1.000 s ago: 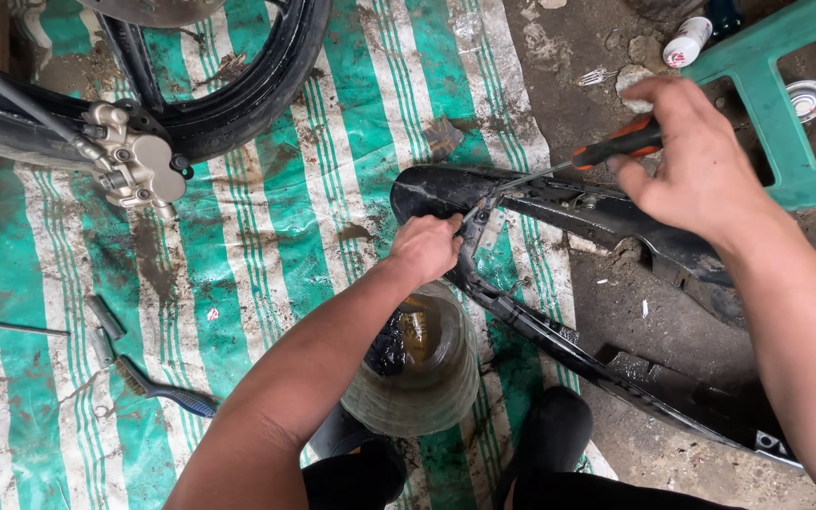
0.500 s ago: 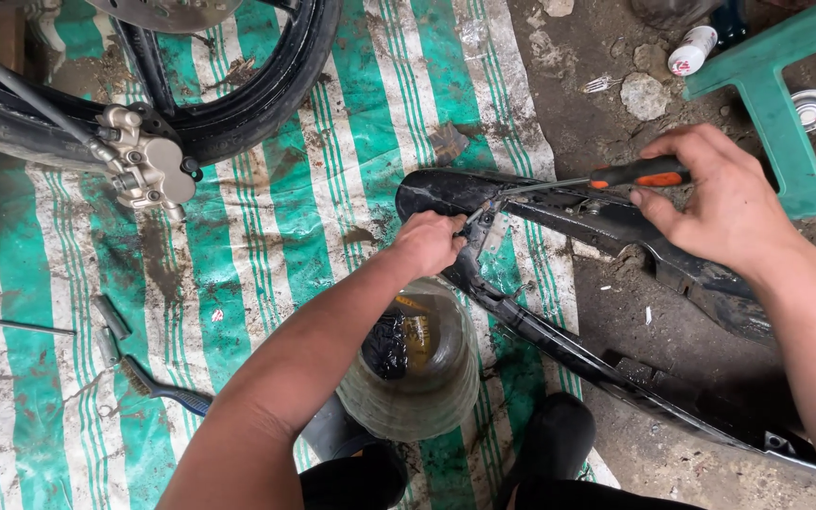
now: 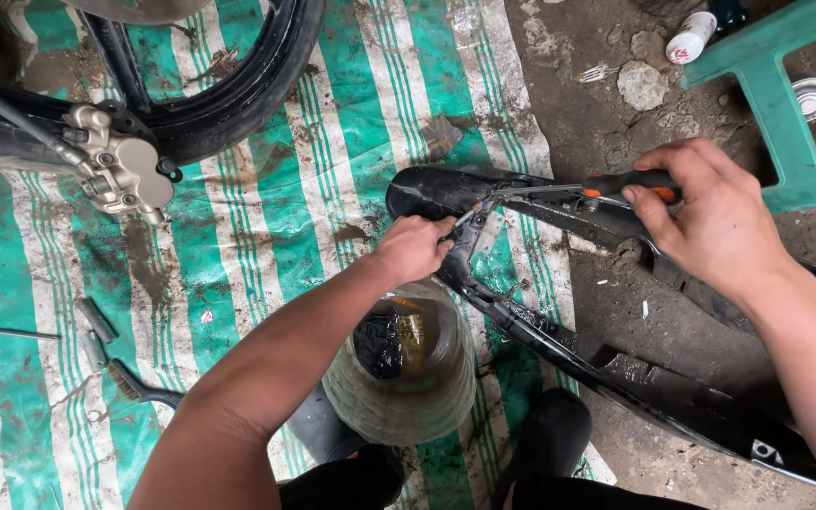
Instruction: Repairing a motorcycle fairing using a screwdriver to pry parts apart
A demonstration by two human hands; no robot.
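We look straight down on a dirty green-and-white striped tarp (image 3: pixel 266 208) spread over bare earth. Across it lies a long black plastic panel (image 3: pixel 559 340), running from the tarp's middle down toward the lower right.

Left hand (image 3: pixel 415 247): closed in a loose fist at the panel's upper end, fingers curled against a small metal bracket (image 3: pixel 477 229) there. We cannot tell whether it pinches the bracket or only steadies it.

Right hand (image 3: pixel 710 219): wrapped shut around the black-and-orange handle of a screwdriver (image 3: pixel 583 186). The shaft lies nearly level, pointing left, its tip meeting the bracket just beside the left fingers (the exact contact point is too small to make out).

Below the left forearm stands a clear plastic jar (image 3: pixel 403 368), murky inside, with something black in it. It sits just beside the panel.

Upper left: a tyre (image 3: pixel 247 90) and a silver brake caliper (image 3: pixel 120 170), well apart from the hands. Lower left on the tarp: a wire brush (image 3: pixel 129 382) and a thin rod (image 3: pixel 2 331).

Upper right, on the dirt: a green plastic stool (image 3: pixel 772 94), a stone (image 3: pixel 641 85) and a small white bottle (image 3: pixel 689 38).
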